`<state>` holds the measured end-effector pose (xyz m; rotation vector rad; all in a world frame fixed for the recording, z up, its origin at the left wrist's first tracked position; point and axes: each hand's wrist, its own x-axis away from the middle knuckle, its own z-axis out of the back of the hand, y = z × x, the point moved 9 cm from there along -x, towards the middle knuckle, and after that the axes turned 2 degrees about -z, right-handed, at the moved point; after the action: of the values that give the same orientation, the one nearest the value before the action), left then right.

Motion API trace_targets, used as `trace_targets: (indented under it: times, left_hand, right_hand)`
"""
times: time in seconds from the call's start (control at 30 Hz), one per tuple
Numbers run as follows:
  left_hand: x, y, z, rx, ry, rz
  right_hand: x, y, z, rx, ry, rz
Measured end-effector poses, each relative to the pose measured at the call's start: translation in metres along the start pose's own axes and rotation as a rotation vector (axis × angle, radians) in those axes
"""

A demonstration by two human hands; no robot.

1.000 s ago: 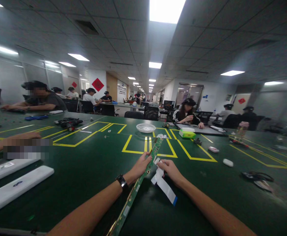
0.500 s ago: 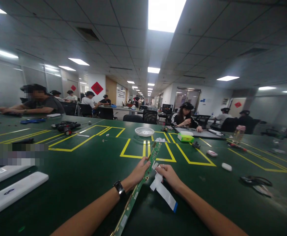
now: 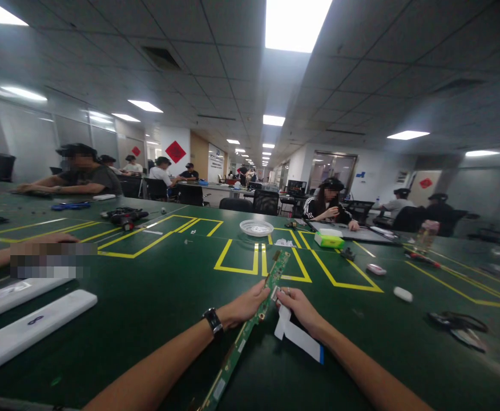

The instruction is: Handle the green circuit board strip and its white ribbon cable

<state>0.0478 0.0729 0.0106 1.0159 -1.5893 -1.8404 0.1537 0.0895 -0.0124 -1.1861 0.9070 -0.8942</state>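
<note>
1. On my feed, the left hand grips a circuit board, slanting over the green table; its pale labels are too small to read.
2. I have the right hand pinching a white cable beside the board.
3. Beyond stands a white basket, contents unclear, near a green packet.
4. Left, a white bar bears an 8-like mark.

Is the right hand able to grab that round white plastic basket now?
Probably not: the right hand holds a flat white ribbon cable, and the round white plastic basket looks too far ahead.
</note>
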Motion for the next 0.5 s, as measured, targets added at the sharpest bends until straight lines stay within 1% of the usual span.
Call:
trace_targets:
  times: [0.07, 0.1, 0.2, 0.3, 0.4, 0.5]
  left_hand:
    - [-0.001, -0.001, -0.001, 0.030, 0.016, -0.014]
    - [-0.002, -0.004, -0.003, 0.063, 0.001, -0.012]
    - [-0.005, -0.015, -0.004, 0.192, 0.014, 0.020]
    - [-0.007, -0.020, -0.002, 0.214, 0.029, 0.028]
    - [-0.007, -0.013, 0.001, 0.104, 0.033, -0.019]
    - [-0.007, -0.002, 0.006, -0.101, 0.046, -0.067]
  right_hand:
    - [0.000, -0.003, 0.000, 0.031, -0.011, 0.029]
    - [0.000, -0.006, 0.001, 0.049, -0.014, 0.047]
    - [0.001, -0.015, 0.004, 0.147, -0.012, 0.091]
    - [0.004, -0.025, 0.005, 0.237, -0.015, 0.127]
    - [0.007, -0.032, 0.004, 0.255, -0.037, 0.136]
    - [0.006, -0.030, 0.004, 0.297, -0.038, 0.115]
